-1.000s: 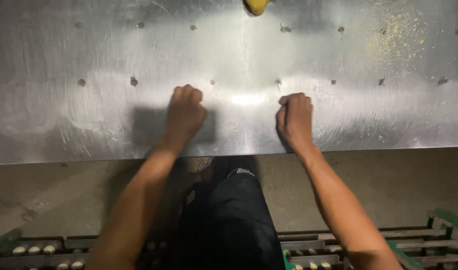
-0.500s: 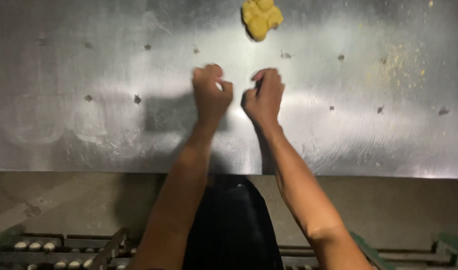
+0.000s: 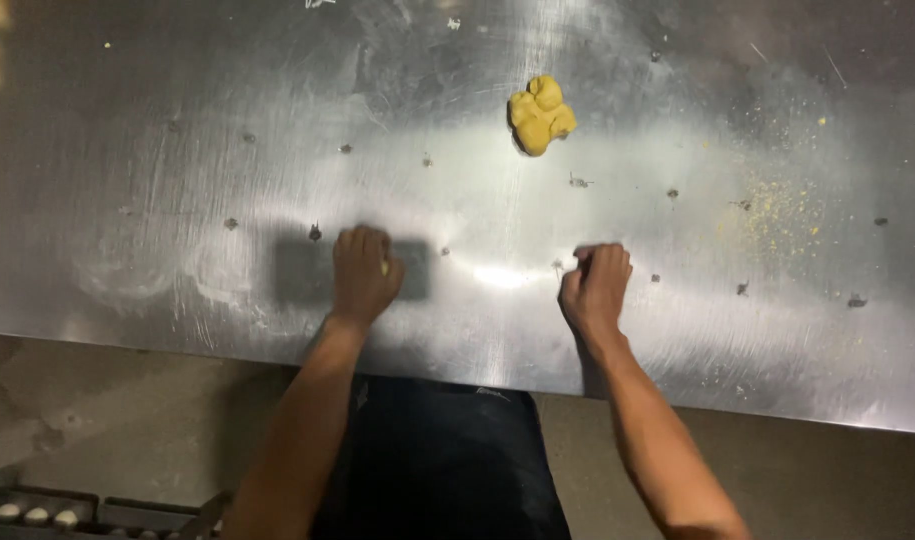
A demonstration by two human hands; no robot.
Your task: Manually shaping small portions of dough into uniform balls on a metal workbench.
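Seen from above, the person's left hand [image 3: 363,272] sits just left of the frame's centre, curled into a loose fist with knuckles down on a wide, scuffed stainless-steel table [image 3: 177,150]; a sliver of yellow shows at its thumb side, so it seems to close on a small piece of yellow dough [image 3: 384,267], though most of that piece is hidden. The right hand [image 3: 595,285], right of centre and well apart from the left, is also curled and pressed to the steel; whether it holds anything cannot be told. Above and between the hands, in the upper middle of the frame, a lumpy yellow dough ball [image 3: 540,114] lies alone on the table, well clear of both hands. Yellow crumbs [image 3: 777,215] speckle the steel at the right, and dark specks dot the surface. Below the table edge, the person's dark trousers [image 3: 437,460] and bare forearms fill the lower frame. A likely risk: dough pressed hard under a fist could smear and stick to the metal, or pick up the stray crumbs and specks.
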